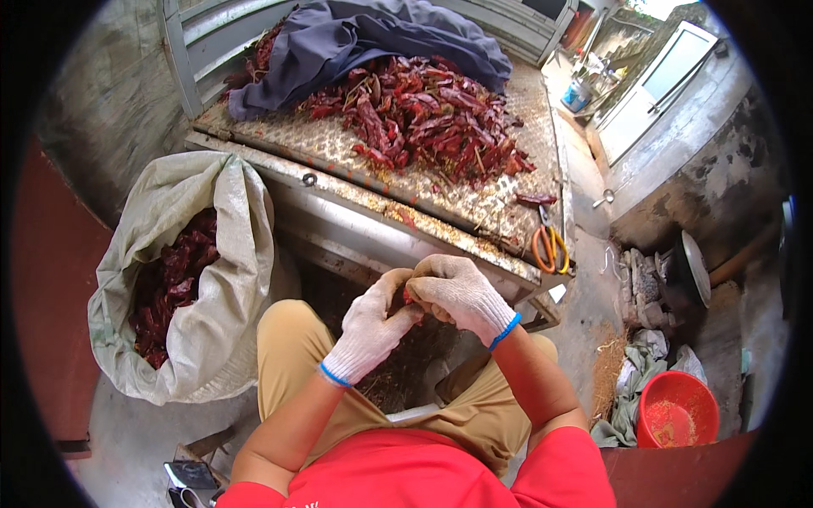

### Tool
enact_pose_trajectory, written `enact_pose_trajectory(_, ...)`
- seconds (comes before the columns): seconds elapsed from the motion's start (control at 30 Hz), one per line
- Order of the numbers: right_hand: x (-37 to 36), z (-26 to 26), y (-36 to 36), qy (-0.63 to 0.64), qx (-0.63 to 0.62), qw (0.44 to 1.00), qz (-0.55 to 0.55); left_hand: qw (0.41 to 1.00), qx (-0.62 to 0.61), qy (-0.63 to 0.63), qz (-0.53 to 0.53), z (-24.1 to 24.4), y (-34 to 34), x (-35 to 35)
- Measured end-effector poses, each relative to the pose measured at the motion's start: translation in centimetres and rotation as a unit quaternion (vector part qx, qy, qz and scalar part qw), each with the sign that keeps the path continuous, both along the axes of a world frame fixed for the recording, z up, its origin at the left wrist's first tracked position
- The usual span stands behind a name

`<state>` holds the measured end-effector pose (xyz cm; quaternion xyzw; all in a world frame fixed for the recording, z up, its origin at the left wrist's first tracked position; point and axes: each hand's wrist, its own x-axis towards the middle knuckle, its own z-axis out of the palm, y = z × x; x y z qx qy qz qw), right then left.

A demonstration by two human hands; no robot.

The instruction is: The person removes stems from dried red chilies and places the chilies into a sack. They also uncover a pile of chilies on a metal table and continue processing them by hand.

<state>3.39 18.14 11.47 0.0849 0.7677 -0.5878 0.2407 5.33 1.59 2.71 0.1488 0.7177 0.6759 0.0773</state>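
Note:
My left hand (379,324) and my right hand (462,293), both in white knitted gloves with blue cuffs, meet in front of the metal bed's edge. Between their fingers is a dried red chili pepper (408,297), mostly hidden by the gloves. Ahead, a heap of dried red chili peppers (438,117) lies on the textured metal bed (305,143), partly under a dark blue-grey cloth (362,38). Scissors (550,249) with orange and yellow handles lie at the bed's right corner, beside a single dried chili (535,199). To the left, an open woven sack (235,311) holds more dried chilies (174,286).
On the right floor stands a red plastic basin (678,409) beside crumpled sacks (641,362). A round pan or lid (695,268) is farther up, near the wall. A white door (657,89) is at the upper right. A small stand (190,473) is at lower left.

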Motion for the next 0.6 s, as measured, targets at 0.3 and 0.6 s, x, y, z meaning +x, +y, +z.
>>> enact_pose_trajectory(0.3,2.3,-3.5,3.0,0.319,0.051,0.946,0.021,0.976,0.184,-0.11,-0.048,-2.7,1.6,-0.2)
enact_pose_trajectory(0.6,2.8,-4.8,2.7,0.517,0.172,0.835,0.08,0.993,0.081,-0.042,-0.077,-3.3,2.3,-0.4)
